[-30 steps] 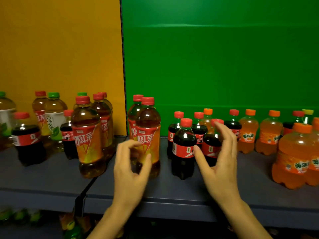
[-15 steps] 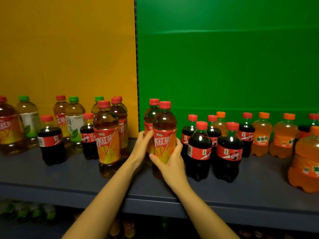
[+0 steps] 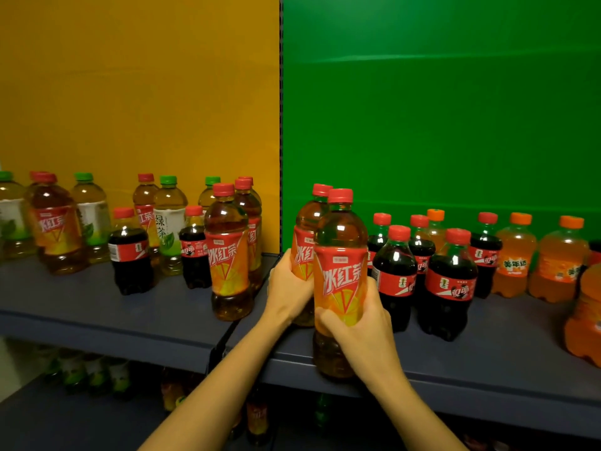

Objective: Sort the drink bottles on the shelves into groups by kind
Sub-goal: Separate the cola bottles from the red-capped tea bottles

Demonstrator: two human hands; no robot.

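Note:
Two tall iced red tea bottles with red caps stand out at the middle of the grey shelf [image 3: 487, 362]. My right hand [image 3: 361, 327] grips the front iced tea bottle [image 3: 340, 255], which is lifted toward me past the shelf's front edge. My left hand [image 3: 289, 288] wraps the rear iced tea bottle [image 3: 307, 229] just behind it. Small cola bottles [image 3: 395, 271] crowd right beside them, and orange soda bottles [image 3: 515, 255] stand further right.
On the left shelf section before the yellow wall stand mixed bottles: another iced tea bottle [image 3: 229, 252], green tea bottles [image 3: 169, 222] and small colas [image 3: 130, 252]. A large orange soda [image 3: 585, 320] sits at the right edge. More bottles lie dimly on the lower shelf [image 3: 81, 415].
Both hands went from open in front of the bottles to closing on the two iced tea bottles. The front bottle has come forward and up. The view has shifted left.

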